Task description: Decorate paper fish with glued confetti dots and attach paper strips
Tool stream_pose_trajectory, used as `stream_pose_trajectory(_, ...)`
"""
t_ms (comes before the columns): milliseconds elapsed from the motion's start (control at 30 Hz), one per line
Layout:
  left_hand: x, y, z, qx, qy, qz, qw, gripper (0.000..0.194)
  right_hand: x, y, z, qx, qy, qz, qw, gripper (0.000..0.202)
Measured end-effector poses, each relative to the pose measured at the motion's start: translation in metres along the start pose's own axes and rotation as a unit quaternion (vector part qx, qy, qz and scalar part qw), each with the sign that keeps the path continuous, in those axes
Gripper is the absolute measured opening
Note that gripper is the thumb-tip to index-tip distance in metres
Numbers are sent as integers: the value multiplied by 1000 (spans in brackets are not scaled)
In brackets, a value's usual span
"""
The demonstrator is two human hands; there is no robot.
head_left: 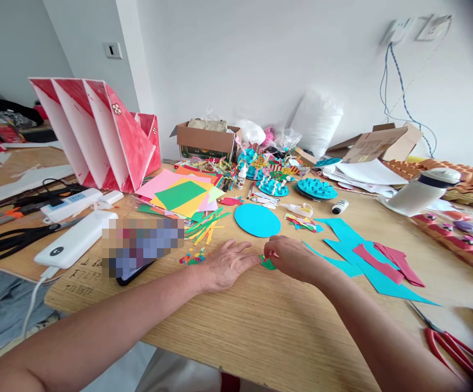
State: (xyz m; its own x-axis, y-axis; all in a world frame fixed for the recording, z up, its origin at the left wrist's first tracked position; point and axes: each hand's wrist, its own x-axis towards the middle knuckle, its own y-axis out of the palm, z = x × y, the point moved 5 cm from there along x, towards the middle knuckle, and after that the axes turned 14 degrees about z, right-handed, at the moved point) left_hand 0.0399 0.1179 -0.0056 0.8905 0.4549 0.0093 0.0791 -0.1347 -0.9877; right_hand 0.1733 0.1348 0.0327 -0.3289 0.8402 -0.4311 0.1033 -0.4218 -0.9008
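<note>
My left hand (229, 264) lies palm down on the wooden table with its fingers stretched out. Its fingertip touches the edge of a small green paper piece (267, 264) with tiny coloured spots. Over that piece is my right hand (291, 258), fingers pinched together; what they hold, if anything, is hidden. Just beyond both hands rests a flat blue paper oval (256, 220). Small coloured paper bits (193, 257) lie left of my left hand. Blue paper offcuts (353, 256) and red paper strips (392, 263) spread to the right.
Red-handled scissors (451, 344) lie at the right edge. Left are a phone (138, 256), a white power bank (75, 238) and black scissors (28, 234). Coloured sheets (181, 195), green and yellow strips (206, 224), a glue bottle (299, 209) and a white bottle (420, 190) stand around.
</note>
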Motion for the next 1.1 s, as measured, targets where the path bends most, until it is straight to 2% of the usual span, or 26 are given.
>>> stream_pose_trajectory(200,1,1,0,-8,-3,18,1000,42,2,2,3,-7,-13,-2,1000,25)
stream_pose_trajectory(400,0,-2,-3,-6,-3,10,1000,42,1,1,3,-6,-8,-2,1000,25)
stream_pose_trajectory(533,-1,-6,-3,-9,-4,-16,1000,42,-8,-9,5,25,-11,-48,998,25)
stream_pose_trajectory(667,-2,-24,3,-65,2,-71,995,41,-26,-24,13,51,-24,-121,991,24)
stream_pose_trajectory(800,-15,-63,22,-125,-50,-117,984,30,-41,-22,21,61,-50,-171,982,23)
stream_pose_trajectory(867,-28,-83,34,-137,-108,-104,979,21,-48,-17,25,63,-67,-187,978,22)
stream_pose_trajectory(933,-42,-97,45,-139,-153,-51,977,17,-54,-11,29,66,-81,-202,974,22)
stream_pose_trajectory(1000,-55,-100,53,-122,-178,32,976,15,-60,-6,33,68,-97,-212,970,22)
stream_pose_trajectory(1100,-73,-90,62,-92,-199,135,966,16,-66,2,39,60,-116,-211,969,23)
